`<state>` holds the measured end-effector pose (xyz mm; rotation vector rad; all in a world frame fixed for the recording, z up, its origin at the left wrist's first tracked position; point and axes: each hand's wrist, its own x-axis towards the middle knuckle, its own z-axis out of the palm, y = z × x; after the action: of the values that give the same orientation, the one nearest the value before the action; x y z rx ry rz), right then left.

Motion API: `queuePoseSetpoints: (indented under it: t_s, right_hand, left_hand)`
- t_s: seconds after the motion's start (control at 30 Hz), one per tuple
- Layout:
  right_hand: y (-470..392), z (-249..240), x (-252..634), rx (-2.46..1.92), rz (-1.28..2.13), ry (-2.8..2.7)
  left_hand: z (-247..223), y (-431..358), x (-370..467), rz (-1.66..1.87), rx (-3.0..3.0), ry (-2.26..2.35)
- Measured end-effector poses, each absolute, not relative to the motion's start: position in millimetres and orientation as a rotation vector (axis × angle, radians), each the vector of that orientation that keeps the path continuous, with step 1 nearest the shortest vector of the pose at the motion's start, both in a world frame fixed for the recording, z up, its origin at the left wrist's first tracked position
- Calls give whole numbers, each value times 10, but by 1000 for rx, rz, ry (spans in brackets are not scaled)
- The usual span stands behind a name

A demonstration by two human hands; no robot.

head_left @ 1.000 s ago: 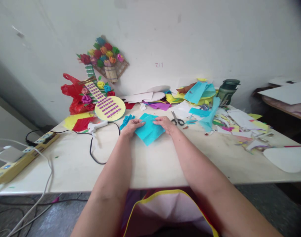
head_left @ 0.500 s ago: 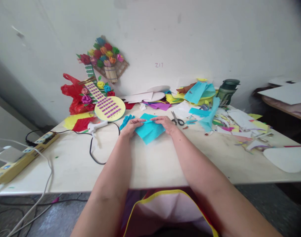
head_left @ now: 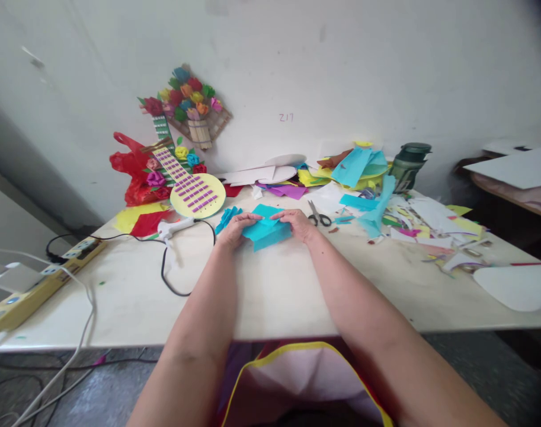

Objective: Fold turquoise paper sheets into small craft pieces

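Between my two hands is a turquoise sheet of crepe paper (head_left: 268, 236), bent across its middle, with its lower part hanging towards me. My left hand (head_left: 240, 228) pinches its left side, fingers closed. On the right side my right hand (head_left: 299, 224) grips it the same way, fingertips close to the left ones. Turquoise crumpled paper pieces (head_left: 229, 219) lie just beyond my left hand. Scissors with black handles (head_left: 320, 217) rest beside my right hand.
A white glue gun (head_left: 175, 227) with a black cord lies left, near a yellow power strip (head_left: 39, 279). Behind stand a yellow paper guitar (head_left: 199, 196) and a red bag (head_left: 134, 172). Paper scraps (head_left: 430, 222) and a green bottle (head_left: 410, 166) are at right.
The lower part of the turquoise sheet has lifted and folded; its hanging corner sits higher and looks shorter. Both hands have stayed nearly in place.
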<state>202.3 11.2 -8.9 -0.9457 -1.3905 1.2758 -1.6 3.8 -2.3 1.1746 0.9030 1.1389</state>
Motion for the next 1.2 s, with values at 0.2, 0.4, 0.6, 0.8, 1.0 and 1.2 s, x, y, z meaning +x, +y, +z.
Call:
queuePoseSetpoints:
  t_s: [0.2, 0.4, 0.6, 0.8, 1.0, 1.2]
  right_hand:
    - [65, -31, 2014, -804, 1143, -1421]
    - [43, -12, 1963, -912, 1179, -1358]
    - [76, -45, 1957, -902, 1151, -1371]
    - [80, -48, 1955, -931, 1077, -1442]
    - [58, -27, 1947, -963, 1034, -1482]
    - [43, -11, 1934, -964, 1063, -1471]
  left_hand:
    - [-33, 60, -10, 1105, 1152, 912]
    - [-55, 90, -21, 1099, 1155, 892]
    - [-103, 148, -59, 1106, 1247, 879]
    - [-111, 129, -47, 1164, 1226, 881]
    - [-102, 109, -52, 1117, 1297, 952]
    - [-116, 112, -58, 1111, 1298, 947]
